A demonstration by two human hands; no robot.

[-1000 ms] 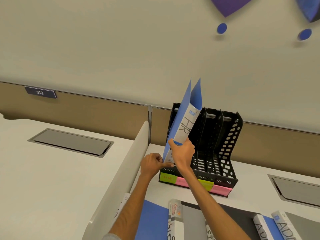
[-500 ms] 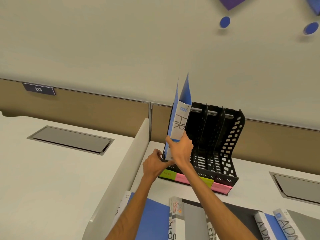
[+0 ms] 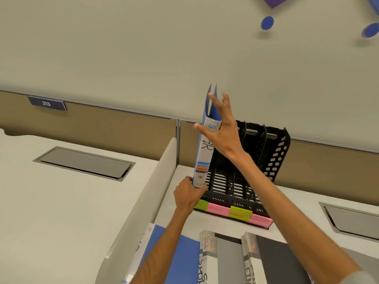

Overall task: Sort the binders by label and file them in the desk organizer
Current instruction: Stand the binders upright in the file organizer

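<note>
The blue binder (image 3: 203,156) with a white spine marked HR stands upright in the leftmost slot of the black desk organizer (image 3: 274,152). My left hand (image 3: 187,194) grips the bottom of its spine at the organizer's front left corner. My right hand (image 3: 222,128) is up at the binder's top, fingers straight and spread, thumb across the spine. Green, pink and yellow sticky labels (image 3: 240,215) run along the organizer's front edge. The other three slots hold nothing.
More binders lie flat near me: a blue one (image 3: 184,259), a grey one (image 3: 225,261) and a dark grey one (image 3: 276,261). A white divider panel (image 3: 147,193) runs along the desk's left side. A cable hatch (image 3: 352,220) sits at the right.
The HR binder went from tilted to upright in the leftmost slot. My right hand slid up from the spine's middle to its top and opened its fingers. My left hand stayed low.
</note>
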